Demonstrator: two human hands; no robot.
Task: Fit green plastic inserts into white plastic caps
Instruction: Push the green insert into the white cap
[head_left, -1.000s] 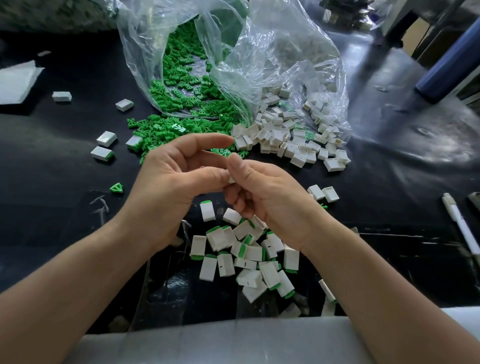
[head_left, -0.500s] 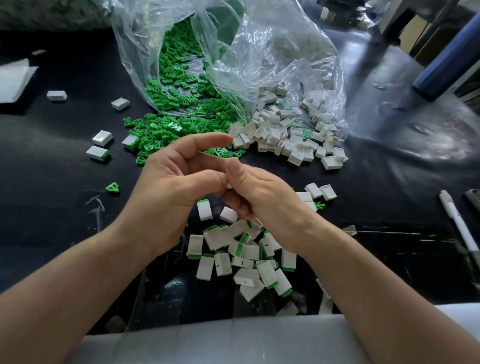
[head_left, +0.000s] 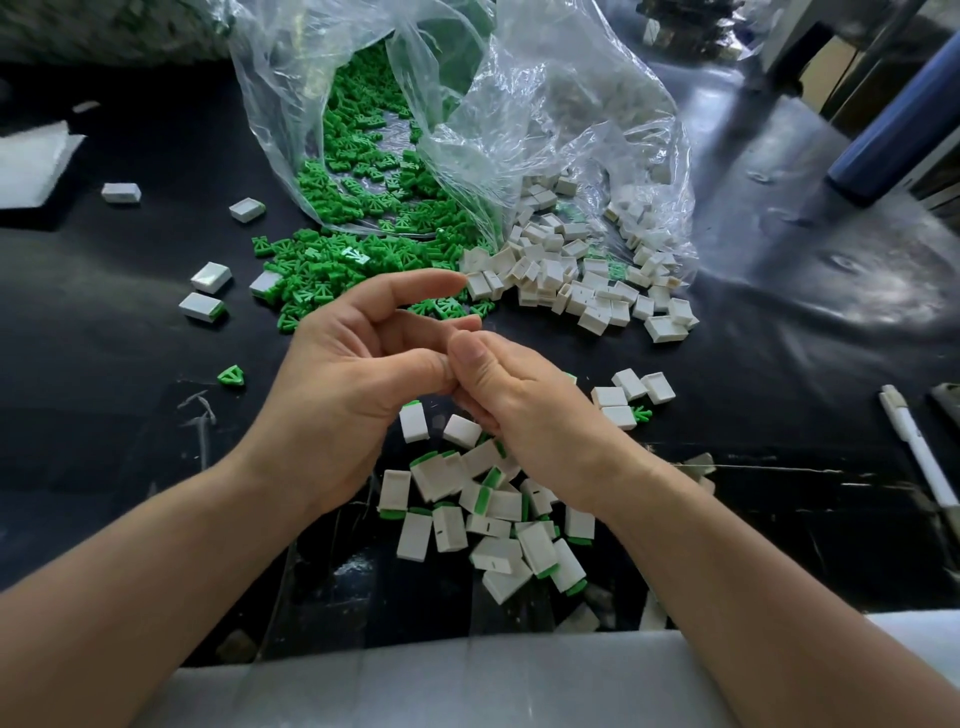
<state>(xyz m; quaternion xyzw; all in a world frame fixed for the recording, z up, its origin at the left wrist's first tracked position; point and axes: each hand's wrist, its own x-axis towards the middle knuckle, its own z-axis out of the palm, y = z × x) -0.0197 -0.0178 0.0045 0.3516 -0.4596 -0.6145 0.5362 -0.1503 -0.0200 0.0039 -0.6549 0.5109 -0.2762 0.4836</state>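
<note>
Fingers of left hand (head_left: 343, 384) and right hand (head_left: 524, 410) curl (any hold hidden) above assembled caps (head_left: 448, 527) by table (head_left: 93, 441) edge.

Head-worn camera looks down, close over the table (head_left: 104, 415).

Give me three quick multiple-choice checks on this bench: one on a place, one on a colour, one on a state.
1. Where does the pile of fitted caps lie?
A) far left edge
B) just under the left hand and right hand, toward the person
C) far right edge
2. What colour is the table top?
A) white
B) green
C) black
3. How is the clear plastic bag?
A) tied shut
B) open, parts spilling
C) folded flat
1 B: green-ended caps heap beneath both wrists.
2 C: its bare surface is black.
3 B: green inserts and white caps spill from its mouth.
</note>
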